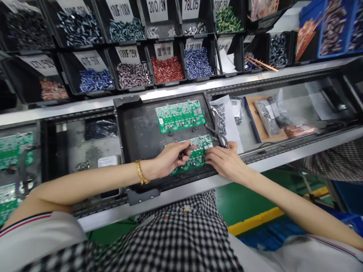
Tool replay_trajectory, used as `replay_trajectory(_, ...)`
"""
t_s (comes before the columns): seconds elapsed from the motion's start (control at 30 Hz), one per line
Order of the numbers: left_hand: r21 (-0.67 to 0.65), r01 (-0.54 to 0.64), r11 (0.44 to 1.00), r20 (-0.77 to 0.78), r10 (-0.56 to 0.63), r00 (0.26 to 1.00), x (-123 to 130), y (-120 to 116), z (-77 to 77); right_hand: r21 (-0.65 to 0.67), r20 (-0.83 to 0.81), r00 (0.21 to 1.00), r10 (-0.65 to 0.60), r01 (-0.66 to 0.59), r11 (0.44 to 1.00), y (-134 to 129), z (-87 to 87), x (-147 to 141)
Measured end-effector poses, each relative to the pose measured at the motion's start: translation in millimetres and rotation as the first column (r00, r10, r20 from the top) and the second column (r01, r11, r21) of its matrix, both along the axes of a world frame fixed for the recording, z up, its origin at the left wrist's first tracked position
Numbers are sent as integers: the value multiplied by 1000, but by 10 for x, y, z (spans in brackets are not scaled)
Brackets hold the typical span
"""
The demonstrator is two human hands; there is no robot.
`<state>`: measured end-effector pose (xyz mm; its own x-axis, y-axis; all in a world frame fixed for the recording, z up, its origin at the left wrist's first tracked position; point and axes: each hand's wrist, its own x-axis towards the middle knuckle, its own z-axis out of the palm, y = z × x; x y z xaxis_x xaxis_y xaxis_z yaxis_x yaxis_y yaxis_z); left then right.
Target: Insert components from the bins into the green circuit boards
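Two green circuit boards lie in a black tray (136, 128). The upper circuit board (181, 115) is in full view, while my hands partly cover the lower circuit board (200, 155). Over the left part of the lower board is my left hand (170, 158), its fingers curled closed around something small and dark that I cannot make out. My right hand (224, 160) rests at that board's right end, fingertips pressed together and pointing down. Whatever they pinch is hidden. A grey strap-like clip (217, 132) sits at the tray's right side, just above my right hand.
Labelled black bins of small components, such as red ones (167, 70) and blue ones (198, 62), line the back. Right of the tray are white paper (231, 117) and a cardboard box (263, 117) with bagged parts. Another tray with boards (17, 151) stands left.
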<state>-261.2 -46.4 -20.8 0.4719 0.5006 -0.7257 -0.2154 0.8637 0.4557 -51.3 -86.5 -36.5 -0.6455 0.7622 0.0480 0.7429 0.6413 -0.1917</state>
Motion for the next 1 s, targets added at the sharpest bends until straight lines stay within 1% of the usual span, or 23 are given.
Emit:
replay_trajectory(0.07,1,24,1000,-12,-24,1000,25,-54,-25,-96,-103,990,-100,90,991,45,87,-50)
replay_trajectory(0.13,30,45,999,-25,-44,999,62,-100,-22,-178,-217,956,-195,158,971,104,194,-130)
replay_trajectory(0.17,46,55,997,-18,-54,998,81,-116,-10,-196,-265,940,-216,167,966,135,244,-172)
replay_trajectory(0.23,58,61,996,23,-62,998,110,-129,23,-187,-309,928,-206,153,970,198,311,-236)
replay_trajectory(0.27,44,54,998,50,-57,997,118,-127,39,-167,-301,935,-188,143,976,233,322,-248)
replay_trajectory(0.33,-9,40,999,75,-39,996,119,-111,55,-115,-230,958,-171,148,982,312,296,-228)
replay_trajectory(0.4,-39,32,999,49,-30,998,112,-95,45,-83,-130,977,-168,158,984,402,219,-166)
replay_trajectory(0.5,-25,64,998,29,-64,998,107,-88,3,-99,-41,990,-136,131,986,520,85,-78)
replay_trajectory(0.63,7,101,995,73,-101,992,112,-96,-20,-122,-31,995,-98,93,988,586,5,-56)
replay_trajectory(0.77,-5,56,998,55,-56,997,107,-96,-7,-118,-34,995,-92,88,989,591,-3,-66)
replay_trajectory(0.9,24,55,998,32,-56,998,97,-86,-31,-74,-16,998,-67,65,995,592,-15,-54)
replay_trajectory(1.0,10,57,998,31,-57,998,94,-77,-60,-23,17,999,-32,32,999,586,-28,-57)
